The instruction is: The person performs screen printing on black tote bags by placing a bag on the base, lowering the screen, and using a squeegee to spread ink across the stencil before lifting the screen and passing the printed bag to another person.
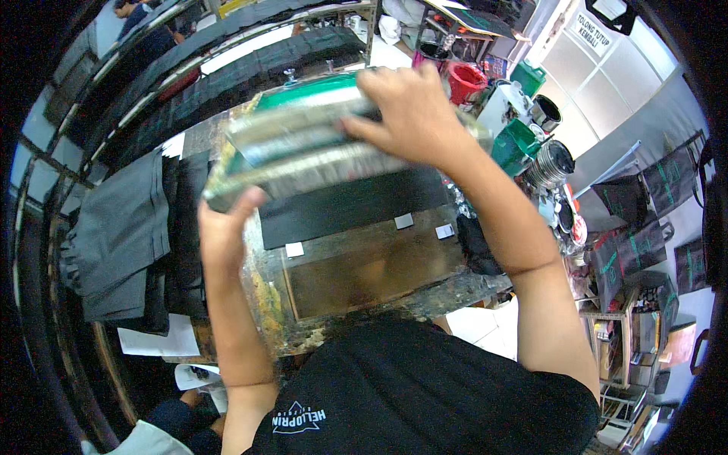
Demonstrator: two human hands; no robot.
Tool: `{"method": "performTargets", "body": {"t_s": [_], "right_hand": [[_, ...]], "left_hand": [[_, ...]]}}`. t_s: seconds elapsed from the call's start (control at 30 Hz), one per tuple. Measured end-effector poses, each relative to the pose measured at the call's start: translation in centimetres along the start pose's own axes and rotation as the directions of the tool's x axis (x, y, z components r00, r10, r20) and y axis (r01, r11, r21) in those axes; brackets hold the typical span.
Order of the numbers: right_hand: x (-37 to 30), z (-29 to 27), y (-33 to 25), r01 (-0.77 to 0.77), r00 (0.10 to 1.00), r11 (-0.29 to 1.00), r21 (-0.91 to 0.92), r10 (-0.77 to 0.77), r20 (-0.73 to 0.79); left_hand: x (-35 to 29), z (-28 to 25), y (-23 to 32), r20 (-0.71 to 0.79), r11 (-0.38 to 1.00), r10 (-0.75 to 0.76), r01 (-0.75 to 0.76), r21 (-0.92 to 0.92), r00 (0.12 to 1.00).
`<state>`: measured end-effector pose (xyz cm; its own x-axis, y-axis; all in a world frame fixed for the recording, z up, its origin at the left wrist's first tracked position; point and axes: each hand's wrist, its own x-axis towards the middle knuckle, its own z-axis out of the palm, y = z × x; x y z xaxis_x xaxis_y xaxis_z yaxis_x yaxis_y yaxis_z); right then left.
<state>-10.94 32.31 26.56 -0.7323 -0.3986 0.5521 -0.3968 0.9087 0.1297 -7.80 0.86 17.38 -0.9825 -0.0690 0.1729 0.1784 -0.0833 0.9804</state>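
A screen-printing frame (326, 173) with pale, stained edges and green parts is tilted up above the work board, smeared by motion. My left hand (227, 220) grips its near left corner, the thumb on top. Over the frame, my right hand (409, 114) is closed around a long pale bar (303, 125), which looks like a squeegee; blur hides its exact shape. Below the frame, black fabric (356, 208) lies flat on the brown board (371, 277). Small white tabs (294, 249) sit along the fabric's near edge.
Stacked black fabric pieces (117, 227) lie at the left. Beyond the table runs a rack (280, 68) of black fabric. On the right stand a red bucket (466, 82), a green container (516, 148) and several cans. Another person (163, 440) is at lower left.
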Motion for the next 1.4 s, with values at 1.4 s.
{"method": "performTargets", "body": {"t_s": [1.4], "right_hand": [[13.8,31.8,13.6,-0.048,0.861,0.989,0.139,-0.029,0.508]], "left_hand": [[-9.8,-3.5,-15.1,0.041,0.465,0.122,-0.094,0.880,0.992]]}}
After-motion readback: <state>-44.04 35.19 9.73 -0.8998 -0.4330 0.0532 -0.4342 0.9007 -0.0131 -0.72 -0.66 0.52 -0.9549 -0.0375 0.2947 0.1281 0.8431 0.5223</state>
